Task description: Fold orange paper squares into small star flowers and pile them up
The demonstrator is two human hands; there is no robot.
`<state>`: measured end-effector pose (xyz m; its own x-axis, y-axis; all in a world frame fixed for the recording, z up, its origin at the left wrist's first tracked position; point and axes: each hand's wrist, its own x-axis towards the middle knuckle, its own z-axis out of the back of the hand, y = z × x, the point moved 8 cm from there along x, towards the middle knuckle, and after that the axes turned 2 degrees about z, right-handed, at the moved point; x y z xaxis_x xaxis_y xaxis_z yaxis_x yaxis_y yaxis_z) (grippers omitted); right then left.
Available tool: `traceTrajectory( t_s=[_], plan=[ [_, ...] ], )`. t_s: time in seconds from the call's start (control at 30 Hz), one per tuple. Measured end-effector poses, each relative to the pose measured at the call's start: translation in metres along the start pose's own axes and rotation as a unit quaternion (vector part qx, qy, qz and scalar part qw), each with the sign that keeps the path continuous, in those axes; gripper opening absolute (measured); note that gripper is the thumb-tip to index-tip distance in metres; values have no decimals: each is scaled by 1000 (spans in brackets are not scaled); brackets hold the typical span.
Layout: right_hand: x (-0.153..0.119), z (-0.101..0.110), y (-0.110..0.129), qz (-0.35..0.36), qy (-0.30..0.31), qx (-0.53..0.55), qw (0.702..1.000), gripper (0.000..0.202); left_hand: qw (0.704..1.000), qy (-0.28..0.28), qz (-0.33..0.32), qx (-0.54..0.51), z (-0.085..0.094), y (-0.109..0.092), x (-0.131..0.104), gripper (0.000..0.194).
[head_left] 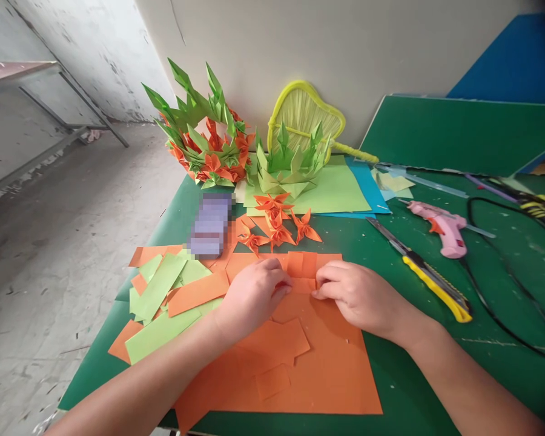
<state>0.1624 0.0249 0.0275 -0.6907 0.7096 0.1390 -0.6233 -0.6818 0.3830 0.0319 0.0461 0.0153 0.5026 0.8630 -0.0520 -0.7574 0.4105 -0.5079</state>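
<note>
Between my two hands is a small piece of orange paper [303, 286], held at its left and right ends. My left hand [258, 293] pinches one end with thumb and fingers, and my right hand [356, 292] pinches the other. Just behind it lie small orange paper pieces [302, 264]. Underneath is a large orange sheet [340, 375] with cut orange scraps [279, 342] on it. Several folded orange paper flowers [277, 230] sit beyond my hands. Left of my left hand, green and orange paper strips [163, 287] are heaped.
Behind stand an orange-and-green paper crown [209, 151], a green folded paper ring [290, 169] and a yellow fan [306, 109]. A phone [211, 225] lies at left. On the right are a yellow utility knife [429, 284] and a pink glue gun [442, 227] with a black cord.
</note>
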Motion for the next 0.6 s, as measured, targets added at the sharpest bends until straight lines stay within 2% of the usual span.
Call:
traceTrajectory(
  t_s=[0.07,0.13,0.23,0.3,0.43,0.6],
  plan=[
    [-1,4,-4,0,-11,-11,1000,33,1000,3,-5,6,-1,-3,-1,19],
    [-3,11,-9,-6,-49,-17,999,34,1000,4,-16,14,-2,-7,-3,23],
    [-6,28,-18,-46,-172,12,984,31,998,1,-61,30,-6,-15,-7,29],
    [-8,31,-25,-80,-231,35,969,26,995,1,-95,41,-10,-21,-9,30],
    [1,11,-27,-105,-196,51,974,40,990,-2,-133,45,-13,-27,-11,30],
    [9,3,-27,-136,-205,81,966,34,984,-1,-165,64,-15,-32,-11,33]
  ],
)
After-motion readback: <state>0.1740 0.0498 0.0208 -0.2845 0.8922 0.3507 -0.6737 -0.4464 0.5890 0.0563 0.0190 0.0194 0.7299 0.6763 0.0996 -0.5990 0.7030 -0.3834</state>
